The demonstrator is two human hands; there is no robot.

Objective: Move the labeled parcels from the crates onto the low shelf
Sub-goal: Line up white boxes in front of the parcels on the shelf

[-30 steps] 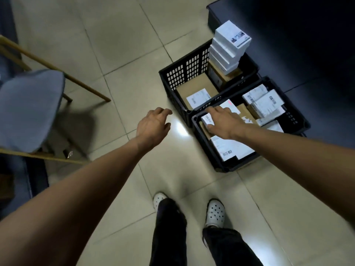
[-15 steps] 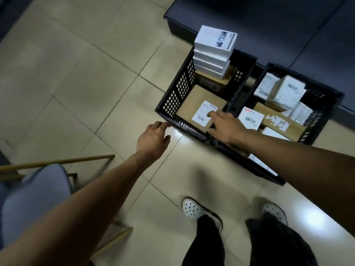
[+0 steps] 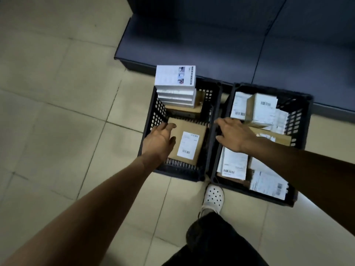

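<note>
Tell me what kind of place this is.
Likely a parcel stockroom or mailroom: two black plastic crates on a tiled floor hold cardboard parcels with barcode labels, a stack of white boxes stands in the left one, and a dark low shelf sits behind.

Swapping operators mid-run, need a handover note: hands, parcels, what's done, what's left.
Left hand: open, fingers at the far left corner of the brown parcel in the left crate; no grip yet.
Right hand: open, holds nothing, above the left edge of the right crate.
Parcels: the left crate also holds a stack of white boxes; the right crate holds several labelled parcels.
Done: no parcel shows on the shelf.
Left: all of it, probably the brown parcel first.
</note>
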